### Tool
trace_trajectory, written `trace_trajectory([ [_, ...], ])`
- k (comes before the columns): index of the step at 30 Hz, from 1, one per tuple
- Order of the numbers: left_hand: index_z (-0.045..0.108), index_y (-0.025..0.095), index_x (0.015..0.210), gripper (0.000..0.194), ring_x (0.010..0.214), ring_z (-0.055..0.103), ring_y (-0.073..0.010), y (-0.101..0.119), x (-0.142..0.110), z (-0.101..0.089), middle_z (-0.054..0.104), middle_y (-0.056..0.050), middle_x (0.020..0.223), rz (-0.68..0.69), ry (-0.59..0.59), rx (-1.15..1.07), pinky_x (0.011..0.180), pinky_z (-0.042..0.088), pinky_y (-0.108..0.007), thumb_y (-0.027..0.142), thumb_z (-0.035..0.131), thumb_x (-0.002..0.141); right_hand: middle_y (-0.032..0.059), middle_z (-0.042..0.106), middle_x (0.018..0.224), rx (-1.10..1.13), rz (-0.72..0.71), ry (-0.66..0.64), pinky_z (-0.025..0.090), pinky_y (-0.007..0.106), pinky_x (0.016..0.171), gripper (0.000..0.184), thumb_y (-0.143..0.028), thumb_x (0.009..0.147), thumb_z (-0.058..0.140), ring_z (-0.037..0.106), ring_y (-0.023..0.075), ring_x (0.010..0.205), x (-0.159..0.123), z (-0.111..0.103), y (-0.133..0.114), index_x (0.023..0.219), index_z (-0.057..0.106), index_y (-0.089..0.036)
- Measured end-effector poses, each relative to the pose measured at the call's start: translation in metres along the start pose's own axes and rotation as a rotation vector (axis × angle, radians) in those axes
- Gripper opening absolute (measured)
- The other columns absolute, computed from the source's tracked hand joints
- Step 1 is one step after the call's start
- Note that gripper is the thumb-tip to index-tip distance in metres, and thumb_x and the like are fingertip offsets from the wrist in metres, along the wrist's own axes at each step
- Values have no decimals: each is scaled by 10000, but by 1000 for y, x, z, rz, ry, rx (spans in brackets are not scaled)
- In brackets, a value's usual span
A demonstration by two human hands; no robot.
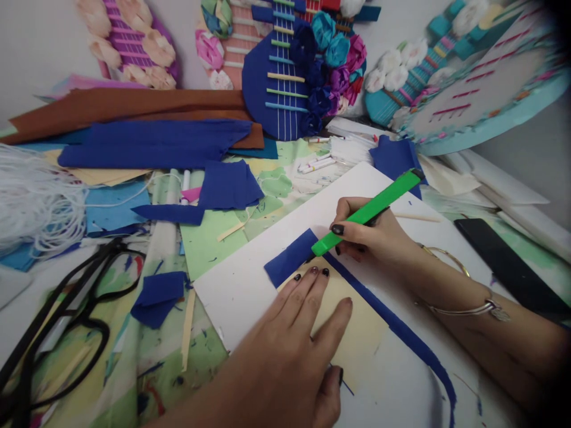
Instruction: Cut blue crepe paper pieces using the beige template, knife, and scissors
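In my right hand [370,232] is a green utility knife [370,211], gripped like a pen, its tip down at the edge of a dark blue paper piece [289,255]. My left hand [289,339] lies flat with fingers spread on a cream paper sheet [357,333], its fingertips beside the blue piece. A long, narrow blue strip [392,324] runs from near the knife tip along the cream sheet and curls toward the lower right. All of this rests on a white board [236,279]. The blade itself is hard to make out.
Black-handled scissors [89,297] and white string [35,196] lie at the left. Blue scraps [232,184] and brown paper [134,104] are behind. A black flat bar [508,267] sits at the right. Guitar-shaped paper crafts [263,89] with paper flowers lean against the wall.
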State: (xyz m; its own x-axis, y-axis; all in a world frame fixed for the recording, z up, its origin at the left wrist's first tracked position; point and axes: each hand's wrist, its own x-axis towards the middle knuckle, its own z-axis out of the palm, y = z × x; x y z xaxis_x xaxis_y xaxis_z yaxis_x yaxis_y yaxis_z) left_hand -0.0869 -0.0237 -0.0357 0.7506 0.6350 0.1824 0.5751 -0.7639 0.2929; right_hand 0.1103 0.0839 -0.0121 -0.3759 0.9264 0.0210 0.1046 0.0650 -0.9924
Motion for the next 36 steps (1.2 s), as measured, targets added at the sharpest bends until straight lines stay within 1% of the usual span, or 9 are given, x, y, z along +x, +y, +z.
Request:
trace_trajectory([
  [3,372,141,1463,656,1408,254,-391,0,0,0,347,-268,1498,-1,4,-5,1098,343,-551,368,532,869,-25,591,469,18,-4,-2,284,169,326,241,-243,773,699,432,59,329,1,-2,1,644,506,-178],
  [6,374,139,1461,652,1405,263,-394,0,0,1,354,-270,1493,-6,4,-7,1092,351,-553,365,532,870,-36,563,436,33,-6,24,256,169,316,239,-246,777,699,406,55,314,2,-4,2,648,510,-178],
  [12,369,134,1462,651,1404,261,-400,0,1,0,348,-275,1494,-3,-10,-5,1092,351,-552,375,523,877,-39,565,444,39,-3,31,244,168,311,240,-248,774,706,405,55,318,2,-4,4,646,515,-178],
  [18,380,141,1456,641,1404,261,-397,0,0,0,354,-271,1492,0,-13,-4,1086,360,-556,372,526,875,-34,566,447,139,8,19,232,173,306,252,-275,786,698,398,57,315,2,-2,5,641,515,-180],
  [24,360,125,1464,667,1407,250,-401,0,-1,0,342,-277,1496,4,-11,-1,1090,355,-557,375,533,870,-15,604,472,125,1,-6,249,177,311,232,-266,791,694,405,58,314,2,-3,6,658,526,-178],
  [36,358,138,1467,650,1411,249,-393,0,1,0,340,-265,1503,-5,-14,-1,1096,350,-552,369,520,881,-20,602,468,98,4,2,249,167,313,231,-254,783,693,397,54,316,2,-3,6,653,519,-175],
])
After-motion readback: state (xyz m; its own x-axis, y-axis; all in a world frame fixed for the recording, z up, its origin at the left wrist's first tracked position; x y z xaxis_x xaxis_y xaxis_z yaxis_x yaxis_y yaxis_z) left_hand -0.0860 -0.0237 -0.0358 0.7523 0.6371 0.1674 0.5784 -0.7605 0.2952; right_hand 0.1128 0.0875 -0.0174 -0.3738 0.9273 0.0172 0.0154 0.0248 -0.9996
